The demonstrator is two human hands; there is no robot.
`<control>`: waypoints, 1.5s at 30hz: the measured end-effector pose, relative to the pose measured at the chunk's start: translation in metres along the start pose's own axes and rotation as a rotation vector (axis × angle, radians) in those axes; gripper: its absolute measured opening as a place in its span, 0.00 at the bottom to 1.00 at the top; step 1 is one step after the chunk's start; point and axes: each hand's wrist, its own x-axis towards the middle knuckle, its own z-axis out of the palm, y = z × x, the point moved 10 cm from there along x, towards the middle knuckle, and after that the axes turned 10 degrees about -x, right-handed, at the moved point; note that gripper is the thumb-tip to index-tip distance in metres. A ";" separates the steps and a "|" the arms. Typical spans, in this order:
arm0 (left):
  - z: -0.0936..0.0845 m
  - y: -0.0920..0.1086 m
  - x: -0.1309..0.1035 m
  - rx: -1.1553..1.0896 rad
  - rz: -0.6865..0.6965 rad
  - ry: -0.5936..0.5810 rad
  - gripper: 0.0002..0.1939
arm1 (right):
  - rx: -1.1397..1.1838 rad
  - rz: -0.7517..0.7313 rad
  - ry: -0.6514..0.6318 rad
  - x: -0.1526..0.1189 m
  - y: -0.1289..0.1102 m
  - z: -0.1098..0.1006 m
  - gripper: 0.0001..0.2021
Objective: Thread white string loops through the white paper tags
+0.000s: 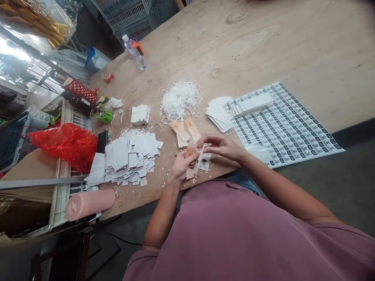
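Observation:
My left hand [182, 167] is closed on an orange paper tag [190, 151] near the table's front edge. Fingers of my right hand [221, 146] pinch a thin white strip [200, 154] against that tag; motion blurs its lower end. A white tag with dark print [206, 162] lies just below my right hand. Beyond my hands rest several orange tags [180, 130]. A tangled heap of white strings [180, 100] is behind them. To the left spreads a big pile of white tags [131, 156] with strings among them.
A printed label sheet [299, 128] overhangs the front edge at right, beside white cards [219, 114]. A white card stack [140, 114], plastic bottle [134, 54], red bag [67, 144] and pink tumbler [90, 203] stand leftward. Small white bits dot the wooden table [263, 58].

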 end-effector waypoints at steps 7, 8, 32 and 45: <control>-0.002 0.003 0.000 -0.009 -0.062 -0.020 0.36 | -0.066 0.101 -0.015 0.004 0.002 -0.015 0.18; -0.001 0.004 -0.001 -0.025 -0.071 -0.033 0.36 | -0.064 0.100 -0.001 0.004 -0.002 -0.020 0.17; -0.014 0.057 -0.007 -0.291 0.153 -0.036 0.14 | -1.131 0.039 -0.006 0.180 0.006 -0.058 0.09; -0.030 0.181 0.015 0.023 0.615 0.090 0.18 | -0.465 -0.171 0.260 0.224 -0.106 -0.111 0.09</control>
